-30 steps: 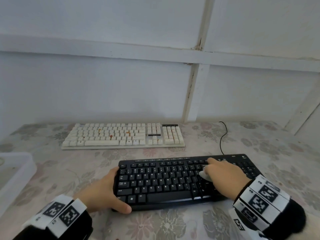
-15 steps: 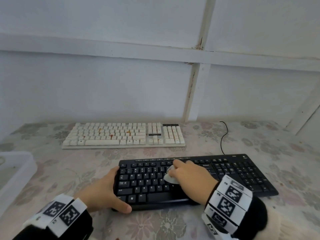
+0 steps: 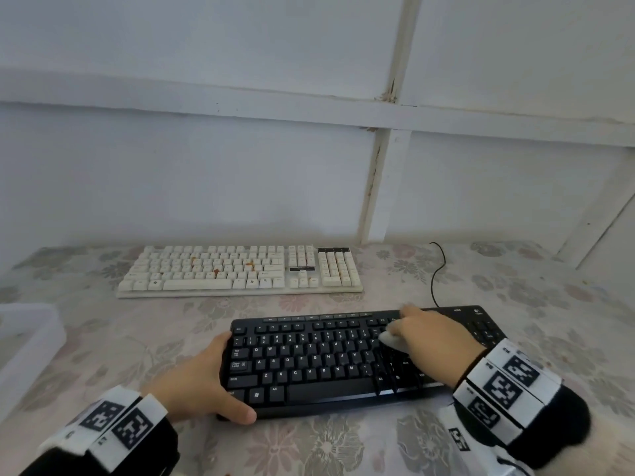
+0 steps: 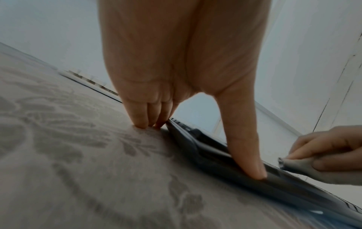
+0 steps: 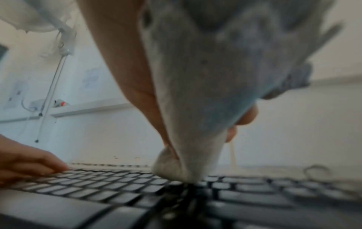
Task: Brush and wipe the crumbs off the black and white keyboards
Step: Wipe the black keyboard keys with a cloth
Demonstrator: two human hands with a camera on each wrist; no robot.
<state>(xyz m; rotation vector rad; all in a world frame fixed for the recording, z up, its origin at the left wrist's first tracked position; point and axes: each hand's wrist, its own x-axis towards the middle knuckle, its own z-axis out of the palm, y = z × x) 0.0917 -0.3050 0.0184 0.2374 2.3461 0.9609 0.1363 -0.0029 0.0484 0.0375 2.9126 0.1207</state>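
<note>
**Black board mid-wipe, white one not touched yet**

Quick status. Right hand [image 3: 429,341] is curled around a bunched-up whitish cloth [image 3: 391,339], pressing the wad onto the keys of the black keyboard [image 3: 309,359] around the P / bracket area, so roughly 2 o'clock from the board's center. Right wrist cam shows the cloth tip [image 5: 176,168] sitting right on the keycaps, fingers wrapped tight on the fabric above it.

Left hand [image 3: 202,379] is bracing the board at its 9 o'clock end: thumb lies along the front edge near the bottom-left corner, the other fingers are against the left side w/ tips down on the floral tablecloth [image 3: 343,448]. It's steadying, not lifting, fingers pretty straight imo.

Progress: can't see any crumbs on the black keys, tho the keys under the right hand are hidden, so can't call it done. The numpad end at 3 o'clock is partly hidden too.

White keyboard [image 3: 240,271] sits at 12 o'clock, well apart from both hands, and has obvious orange-brown bits btwn the keys mid-board plus a few by the numpad. That whole board is left to do. No brush visible anywhere, fwiw.

Also a pale plastic tub [image 3: 31,338] at 9 o'clock.
</note>
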